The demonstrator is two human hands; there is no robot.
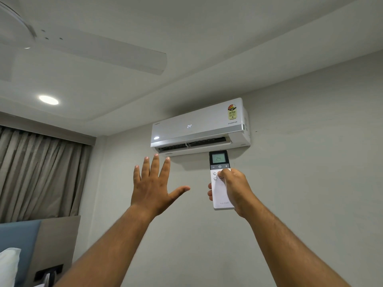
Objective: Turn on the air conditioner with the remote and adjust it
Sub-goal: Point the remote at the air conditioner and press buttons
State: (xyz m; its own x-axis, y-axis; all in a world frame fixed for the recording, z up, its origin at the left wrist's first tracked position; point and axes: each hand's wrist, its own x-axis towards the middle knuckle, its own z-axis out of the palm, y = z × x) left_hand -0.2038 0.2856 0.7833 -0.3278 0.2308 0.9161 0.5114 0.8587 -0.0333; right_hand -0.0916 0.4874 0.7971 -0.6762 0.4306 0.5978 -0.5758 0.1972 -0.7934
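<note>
Right hand grips the remote, thumb below its lit screen; left hand, splayed empty, gauges airflow; advise aiming at the air conditioner above.

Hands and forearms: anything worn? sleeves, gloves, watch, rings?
Nothing worn that shows. The left hand and right hand are bare: no gloves, no rings visible. Both forearms are bare to the frame edge, with no sleeve, watch or band; light hair shows on them.
</note>
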